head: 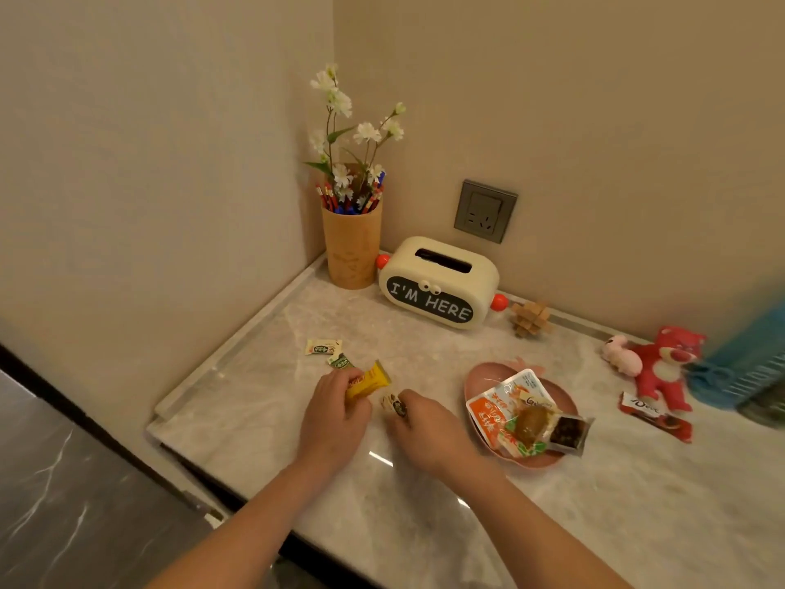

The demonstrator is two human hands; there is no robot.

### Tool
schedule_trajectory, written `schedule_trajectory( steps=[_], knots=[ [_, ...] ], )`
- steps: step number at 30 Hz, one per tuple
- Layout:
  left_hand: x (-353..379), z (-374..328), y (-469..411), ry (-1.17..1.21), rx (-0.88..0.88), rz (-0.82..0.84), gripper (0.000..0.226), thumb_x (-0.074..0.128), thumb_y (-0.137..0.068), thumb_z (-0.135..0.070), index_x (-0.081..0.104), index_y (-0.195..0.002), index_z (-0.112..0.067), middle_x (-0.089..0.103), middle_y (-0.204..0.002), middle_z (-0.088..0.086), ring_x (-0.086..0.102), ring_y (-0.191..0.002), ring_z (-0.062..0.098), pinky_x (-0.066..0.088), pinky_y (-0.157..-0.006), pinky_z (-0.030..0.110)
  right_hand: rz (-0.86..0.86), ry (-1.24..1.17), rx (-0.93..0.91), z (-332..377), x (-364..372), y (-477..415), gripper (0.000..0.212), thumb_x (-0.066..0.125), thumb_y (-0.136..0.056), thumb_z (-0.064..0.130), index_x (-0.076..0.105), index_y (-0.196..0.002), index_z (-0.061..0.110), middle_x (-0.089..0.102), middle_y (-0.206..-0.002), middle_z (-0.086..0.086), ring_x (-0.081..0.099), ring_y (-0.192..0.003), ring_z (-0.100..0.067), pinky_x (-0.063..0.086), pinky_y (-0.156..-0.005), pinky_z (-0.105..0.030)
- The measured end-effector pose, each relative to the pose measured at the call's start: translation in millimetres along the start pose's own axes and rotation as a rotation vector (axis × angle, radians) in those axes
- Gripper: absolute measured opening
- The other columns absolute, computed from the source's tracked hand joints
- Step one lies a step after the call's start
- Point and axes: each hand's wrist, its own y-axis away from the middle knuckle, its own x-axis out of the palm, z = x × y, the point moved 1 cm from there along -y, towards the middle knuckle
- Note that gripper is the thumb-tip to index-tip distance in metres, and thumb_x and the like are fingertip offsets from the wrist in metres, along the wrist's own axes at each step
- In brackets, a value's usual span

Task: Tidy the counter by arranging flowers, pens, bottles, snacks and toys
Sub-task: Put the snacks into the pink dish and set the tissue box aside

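- The left hand (335,412) is to the left of the pink plate (478,378), fingers curled round a yellow snack packet (368,378) whose far end sticks out past the knuckles
- The right hand (424,423) is between the left hand and the plate, fingers bent, pinching a small dark-and-white wrapped sweet (394,405) at the fingertips
- Two more small sweets lie on the counter (594,525) left of the plate and beyond the left hand: a white one (323,346) and a green one (341,361) just beside it, close to the yellow packet
- The plate holds a pile of snack packets (509,408), among them an orange-and-white one, a clear one with a brown piece inside, and a dark one hanging over the plate's right edge
- A red chocolate bar (654,415) lies flat on the counter to the right of the plate, well apart from it
- A red plush bear (662,363) and a small pink plush toy (622,354) sit together right of the plate, toward the wall
- A wooden puzzle (531,318) stands behind the plate, against the wall
- A cream tissue box (439,282) reading "I'M HERE" stands behind and left of the plate
- In the corner, left of the tissue box, an orange cup (351,248) holds pens (340,201) and white flowers (357,129)
- A blue object at the far right edge is too blurred to identify
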Motion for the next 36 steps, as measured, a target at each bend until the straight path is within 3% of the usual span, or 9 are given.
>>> schedule_trajectory(
  steps=[3, 8, 11, 14, 19, 25, 28, 31, 36],
  knots=[
    [20.1, -22.4, -4.4, 0.148, -0.076, -0.009, 0.024, 0.058, -0.088, -0.027, 0.055, -0.11, -0.039, 0.059, -0.099, -0.021, 0.056, -0.093, 0.002, 0.041, -0.074, 0.016, -0.205, -0.214, 0.054, -4.4, -13.7, 12.7, 0.019, 0.038, -0.101, 0.035, 0.049, -0.092, 0.021, 0.063, -0.086, -0.001, 0.06, -0.08, -0.023, 0.045, -0.067, -0.038],
    [48.9, -63.4, -16.4, 0.213, -0.036, 0.02, 0.034, 0.059, -0.09, -0.035, 0.052, -0.123, -0.041, 0.057, -0.109, -0.026, 0.053, -0.097, -0.008, 0.043, -0.08, 0.013, -0.489, -0.428, 0.23, -33.4, -56.0, 22.5, 0.009, 0.041, -0.099, 0.033, 0.049, -0.096, 0.034, 0.066, -0.078, 0.006, 0.062, -0.075, -0.009, 0.05, -0.071, -0.035],
    [66.5, -83.4, -20.1, 0.183, -0.03, 0.056, 0.028, 0.062, -0.086, -0.04, 0.049, -0.109, -0.049, 0.061, -0.098, -0.022, 0.057, -0.087, -0.004, 0.047, -0.07, 0.019, -0.518, -0.464, 0.332, -58.7, -72.6, 24.5, 0.014, 0.042, -0.099, 0.031, 0.05, -0.111, 0.029, 0.067, -0.089, 0.004, 0.065, -0.087, -0.017, 0.051, -0.078, -0.038],
    [84.0, -93.7, -22.8, 0.093, -0.066, 0.111, 0.025, 0.063, -0.083, -0.046, 0.052, -0.106, -0.045, 0.062, -0.096, -0.016, 0.058, -0.086, 0.002, 0.052, -0.074, 0.028, -0.47, -0.432, 0.416, -77.5, -80.0, 23.2, 0.026, 0.044, -0.099, 0.027, 0.054, -0.121, 0.021, 0.069, -0.098, -0.002, 0.065, -0.093, -0.02, 0.052, -0.084, -0.041],
    [100.6, -98.5, -24.3, -0.055, 0.002, 0.173, 0.031, 0.066, -0.079, -0.055, 0.059, -0.107, -0.043, 0.059, -0.098, -0.022, 0.056, -0.094, 0.001, 0.048, -0.08, 0.022, -0.479, -0.316, 0.478, -98.0, -90.3, 19.8, 0.027, 0.041, -0.1, 0.032, 0.056, -0.122, 0.026, 0.07, -0.102, 0.002, 0.066, -0.089, -0.015, 0.055, -0.081, -0.04],
    [111.9, -103.6, -26.1, -0.302, 0.157, 0.242, 0.041, 0.055, -0.074, -0.069, 0.065, -0.105, -0.045, 0.055, -0.09, -0.021, 0.046, -0.094, 0.003, 0.033, -0.089, 0.024, -0.523, -0.162, 0.305, -113.8, -105.1, 7.2, 0.025, 0.045, -0.099, 0.033, 0.062, -0.116, 0.027, 0.068, -0.104, 0.004, 0.057, -0.088, -0.01, 0.044, -0.068, -0.027],
    [109.7, -102.7, -32.0, -0.226, 0.094, 0.186, 0.023, 0.048, -0.087, -0.05, 0.065, -0.099, -0.04, 0.059, -0.093, -0.021, 0.049, -0.096, 0.002, 0.033, -0.091, 0.025, -0.381, 0.021, 0.239, -117.2, -102.7, -3.3, 0.028, 0.042, -0.1, 0.033, 0.061, -0.12, 0.027, 0.059, -0.111, 0.0, 0.05, -0.107, -0.017, 0.045, -0.085, -0.032],
    [102.0, -97.9, -40.7, -0.183, 0.015, 0.135, 0.015, 0.054, -0.088, -0.028, 0.06, -0.096, -0.039, 0.059, -0.093, -0.021, 0.05, -0.095, 0.002, 0.034, -0.088, 0.022, -0.292, 0.166, 0.229, -117.8, -97.0, -10.8, 0.029, 0.04, -0.1, 0.034, 0.061, -0.12, 0.031, 0.049, -0.105, 0.003, 0.043, -0.107, -0.018, 0.04, -0.087, -0.031],
    [85.3, -86.4, -44.1, -0.212, -0.026, 0.081, 0.025, 0.059, -0.087, -0.018, 0.059, -0.101, -0.039, 0.057, -0.097, -0.021, 0.049, -0.097, 0.002, 0.042, -0.091, 0.025, -0.409, 0.095, 0.161, -103.4, -92.1, -14.9, 0.033, 0.048, -0.094, 0.019, 0.063, -0.118, 0.035, 0.048, -0.124, 0.004, 0.038, -0.126, -0.017, 0.032, -0.109, -0.036]
  ],
)
